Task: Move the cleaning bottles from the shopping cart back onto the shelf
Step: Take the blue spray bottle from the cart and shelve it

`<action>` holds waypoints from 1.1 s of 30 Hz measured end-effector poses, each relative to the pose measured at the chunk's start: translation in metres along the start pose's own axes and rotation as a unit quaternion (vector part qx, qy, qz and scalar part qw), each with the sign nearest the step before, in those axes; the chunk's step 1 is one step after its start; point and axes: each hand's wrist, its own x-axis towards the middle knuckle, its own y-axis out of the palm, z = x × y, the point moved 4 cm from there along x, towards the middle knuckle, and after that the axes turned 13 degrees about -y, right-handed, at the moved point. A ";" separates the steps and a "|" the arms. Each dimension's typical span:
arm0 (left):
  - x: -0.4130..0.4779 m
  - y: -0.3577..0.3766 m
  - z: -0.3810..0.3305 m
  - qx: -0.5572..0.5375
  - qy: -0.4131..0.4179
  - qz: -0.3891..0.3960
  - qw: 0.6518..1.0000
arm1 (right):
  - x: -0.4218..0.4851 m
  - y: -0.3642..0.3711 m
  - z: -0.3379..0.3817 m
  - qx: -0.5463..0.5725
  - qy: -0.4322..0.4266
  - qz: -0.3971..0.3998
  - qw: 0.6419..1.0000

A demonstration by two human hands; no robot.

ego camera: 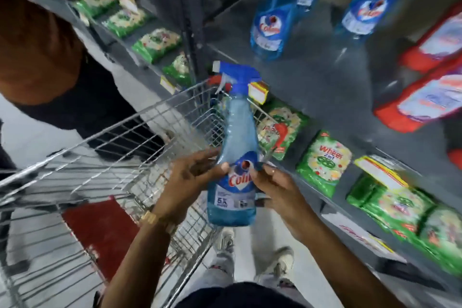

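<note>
Both hands (190,177) grip spray bottle (233,157) between cart rim (150,110) and shelf edge (350,220)

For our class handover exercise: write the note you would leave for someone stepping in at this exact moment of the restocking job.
Left hand and right hand: both grip one blue plastic trigger-spray bottle, held upright above the right rim of the silver wire shopping cart, trigger end up.
Done: three matching blue bottles already stand on the grey metal shelf ahead to the right.
Left: set the held bottle beside them. The cart shows a red panel; I cannot see more bottles inside, so check.
Another person is working at the shelf on the left.
</note>
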 end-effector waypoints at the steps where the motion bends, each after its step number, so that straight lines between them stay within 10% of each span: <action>1: -0.003 0.015 -0.003 0.010 -0.001 0.026 1.000 | -0.010 -0.013 0.006 0.005 -0.003 -0.023 1.000; 20: 0.040 0.150 -0.050 0.102 0.040 0.131 0.985 | -0.040 -0.127 0.065 0.023 -0.091 -0.154 0.984; 33: 0.149 0.196 -0.152 0.244 0.289 0.098 0.921 | 0.086 -0.171 0.130 0.009 -0.232 -0.260 0.937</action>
